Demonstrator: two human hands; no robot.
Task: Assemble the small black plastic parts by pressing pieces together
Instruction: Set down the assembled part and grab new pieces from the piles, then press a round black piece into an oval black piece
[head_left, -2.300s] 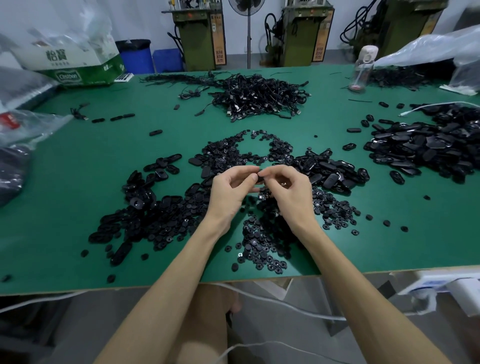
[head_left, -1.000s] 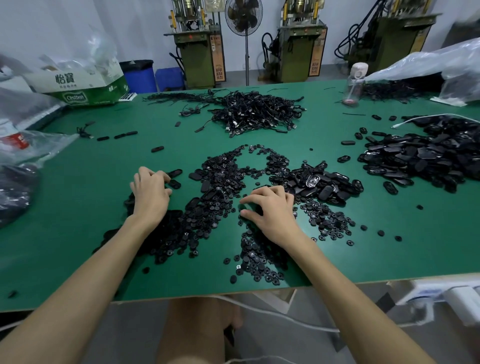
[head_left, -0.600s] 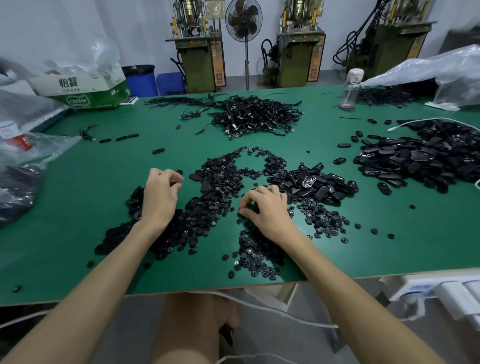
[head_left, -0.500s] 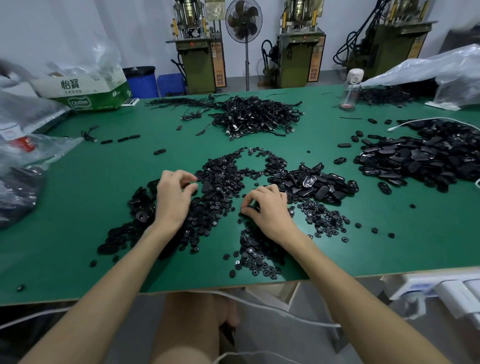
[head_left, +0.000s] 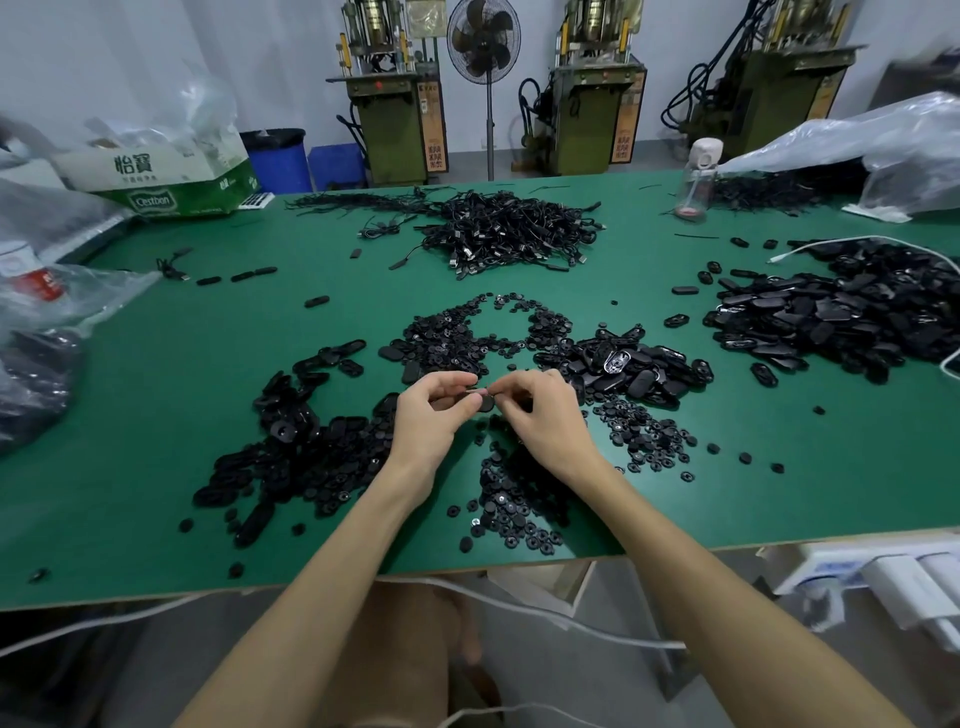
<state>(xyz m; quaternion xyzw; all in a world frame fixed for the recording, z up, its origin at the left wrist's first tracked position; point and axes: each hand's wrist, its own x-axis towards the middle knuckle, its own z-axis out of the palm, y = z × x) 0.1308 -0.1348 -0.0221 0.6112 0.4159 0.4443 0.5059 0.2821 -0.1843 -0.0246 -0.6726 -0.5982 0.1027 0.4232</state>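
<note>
Lifted off the central pile (head_left: 452, 338) since a moment ago, the two hands meet above it. The left hand (head_left: 428, 415) and right hand (head_left: 545, 415) pinch small black parts (head_left: 474, 388) together; one disc (head_left: 486, 403) shows.

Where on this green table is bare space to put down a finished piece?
Bare green lies between the left pile and the plastic bags, and in the near right corner before the oval-shell heap. It is crowded around the left hand and right hand, which pinch small black parts.
</note>
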